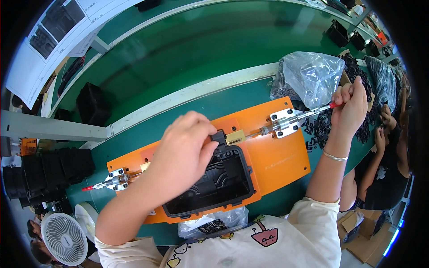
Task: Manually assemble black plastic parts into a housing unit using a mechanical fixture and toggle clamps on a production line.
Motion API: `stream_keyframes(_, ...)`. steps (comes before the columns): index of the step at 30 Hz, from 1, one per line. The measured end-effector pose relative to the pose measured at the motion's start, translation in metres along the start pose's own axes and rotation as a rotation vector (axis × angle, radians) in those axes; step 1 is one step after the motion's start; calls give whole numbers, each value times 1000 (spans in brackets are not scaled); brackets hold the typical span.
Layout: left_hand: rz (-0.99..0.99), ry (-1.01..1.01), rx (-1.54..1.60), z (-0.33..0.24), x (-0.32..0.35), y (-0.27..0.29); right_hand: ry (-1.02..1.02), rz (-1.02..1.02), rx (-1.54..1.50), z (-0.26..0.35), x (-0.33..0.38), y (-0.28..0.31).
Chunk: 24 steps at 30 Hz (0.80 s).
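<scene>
An orange fixture plate lies on the green bench, with an open black plastic box seated in it. My left hand reaches over the box's far edge, thumb and fingers curled together at a small black part. Whatever lies between those fingertips is mostly hidden. At the right end, my right hand is closed on the red-tipped handle of a push-pull toggle clamp. A brass block on that clamp's rod sits against the black part. A second toggle clamp is at the plate's left end.
Clear plastic bags and loose black clips lie at the right. Black boxes are stacked at the left near a white fan. A metal post crosses the left side. Another person sits at the right.
</scene>
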<state>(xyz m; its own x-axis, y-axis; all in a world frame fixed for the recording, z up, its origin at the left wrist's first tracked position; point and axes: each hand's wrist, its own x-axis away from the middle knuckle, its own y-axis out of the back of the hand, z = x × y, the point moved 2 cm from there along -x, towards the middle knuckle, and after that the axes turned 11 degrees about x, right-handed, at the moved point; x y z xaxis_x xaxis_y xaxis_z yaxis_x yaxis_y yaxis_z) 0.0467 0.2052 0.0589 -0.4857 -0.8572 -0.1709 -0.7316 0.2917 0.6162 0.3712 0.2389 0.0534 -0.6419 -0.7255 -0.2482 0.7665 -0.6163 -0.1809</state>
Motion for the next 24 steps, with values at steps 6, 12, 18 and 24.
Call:
stream_keyframes(6, 291, 231, -90, -2, -32, 9, -3, 46, -17, -2, -2, 2)
stream_keyframes(12, 280, 256, -138, -4, -36, 6, -2, 47, -6, -1, -1, 1)
stream_keyframes(18, 272, 354, -17, -5, -38, 5, 7, 52, -10, -1, -2, 1)
stream_keyframes(24, 349, 320, 24, 1, -40, 4, 19, 48, 10, 0, 0, 0)
